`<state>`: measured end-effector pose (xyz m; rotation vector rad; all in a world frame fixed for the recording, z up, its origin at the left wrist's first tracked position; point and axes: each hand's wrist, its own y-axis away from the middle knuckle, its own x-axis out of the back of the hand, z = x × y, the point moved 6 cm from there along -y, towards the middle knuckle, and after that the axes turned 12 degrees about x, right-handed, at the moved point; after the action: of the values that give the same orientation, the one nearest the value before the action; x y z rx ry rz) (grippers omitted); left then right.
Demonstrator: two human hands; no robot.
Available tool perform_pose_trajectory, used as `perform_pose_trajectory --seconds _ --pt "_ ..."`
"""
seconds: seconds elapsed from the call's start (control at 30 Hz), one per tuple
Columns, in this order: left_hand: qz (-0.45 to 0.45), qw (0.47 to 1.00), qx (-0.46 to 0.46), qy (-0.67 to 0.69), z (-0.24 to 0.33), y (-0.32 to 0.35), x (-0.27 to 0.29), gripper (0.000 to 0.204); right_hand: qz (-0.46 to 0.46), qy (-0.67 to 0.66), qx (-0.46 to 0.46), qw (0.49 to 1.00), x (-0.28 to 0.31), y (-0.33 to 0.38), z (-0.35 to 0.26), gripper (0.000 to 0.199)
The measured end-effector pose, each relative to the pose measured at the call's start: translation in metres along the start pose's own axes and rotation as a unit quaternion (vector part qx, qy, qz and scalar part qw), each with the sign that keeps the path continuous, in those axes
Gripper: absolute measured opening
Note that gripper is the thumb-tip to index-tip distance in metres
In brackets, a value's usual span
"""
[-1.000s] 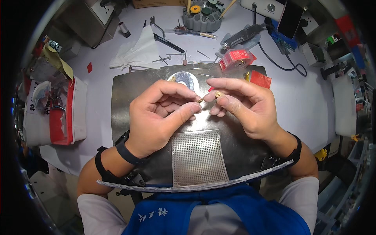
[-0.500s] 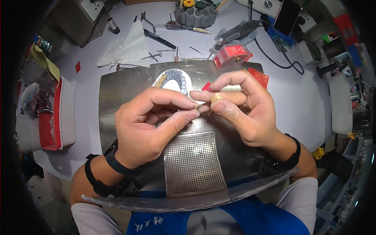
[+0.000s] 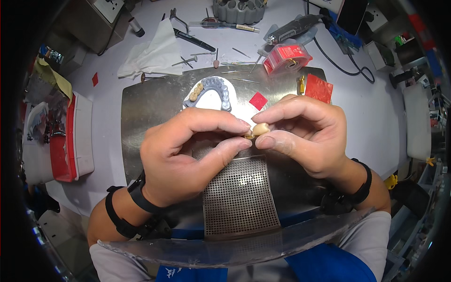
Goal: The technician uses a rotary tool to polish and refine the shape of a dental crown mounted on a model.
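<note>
My left hand [image 3: 181, 150] pinches a small gold-coloured metal piece [image 3: 249, 136] between thumb and forefinger; the fingertips cover much of it. Opposite it, the thumb and forefinger of my right hand [image 3: 307, 134] grip a cream-coloured dental crown [image 3: 260, 129]. Crown and metal piece meet or nearly meet; I cannot tell which. Just beyond my fingers, a red square of articulating paper [image 3: 258, 101] lies on the metal tray [image 3: 141, 110]. A grey dental arch model on a white base [image 3: 217, 89] stands behind my left hand, with yellowish teeth on its left side.
A perforated metal plate [image 3: 240, 197] lies nearer me, above a clear shield edge [image 3: 235, 254]. Behind are a red-and-clear dispenser [image 3: 287, 58], a rotary handpiece [image 3: 296, 29], several burs, white tissue [image 3: 152, 54] and a pen [image 3: 193, 40]. A red-and-white bin [image 3: 82, 136] stands left.
The red square has left my right fingers and lies on the tray. My hands have come together, bringing the crown up to the metal piece. The whole view has shifted slightly.
</note>
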<state>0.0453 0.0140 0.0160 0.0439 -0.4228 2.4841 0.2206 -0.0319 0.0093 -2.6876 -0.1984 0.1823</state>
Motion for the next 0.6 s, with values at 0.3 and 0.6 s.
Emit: perform_pose_trajectory --seconds 0.3,0.6 --pt "-0.013 1.000 0.004 -0.022 0.003 -0.001 0.000 0.026 -0.022 0.082 0.065 0.994 -0.001 -0.004 -0.003 0.022" --pt "0.002 0.989 0.112 0.100 -0.010 0.001 -0.001 0.031 -0.050 0.275 0.189 0.941 -0.006 -0.005 -0.023 0.024"
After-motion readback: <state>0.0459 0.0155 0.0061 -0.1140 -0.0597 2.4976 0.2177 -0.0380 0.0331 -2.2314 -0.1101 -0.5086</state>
